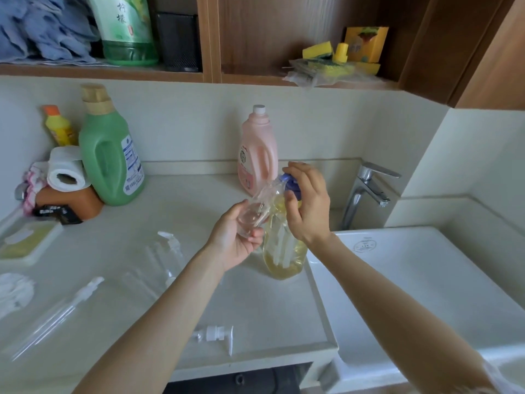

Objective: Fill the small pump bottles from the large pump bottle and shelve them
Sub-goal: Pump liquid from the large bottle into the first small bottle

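Step in hand: the right hand (308, 203) is pressing the blue pump of the large pump bottle (284, 245), fingers curled over it, standing on the bench (176, 200) by the sink (426, 268).
Receiving bottle: the left hand (237, 237) is gripping a small clear bottle (254, 216), tilting its mouth to the spout; little liquid showing.
Waiting: a loose pump head (217, 335) and other clear small bottles (159, 263) are lying on the bench, seemingly unfilled.
Left: filling, capping, shelving; the shelf (99, 70) is holding no small bottles yet.
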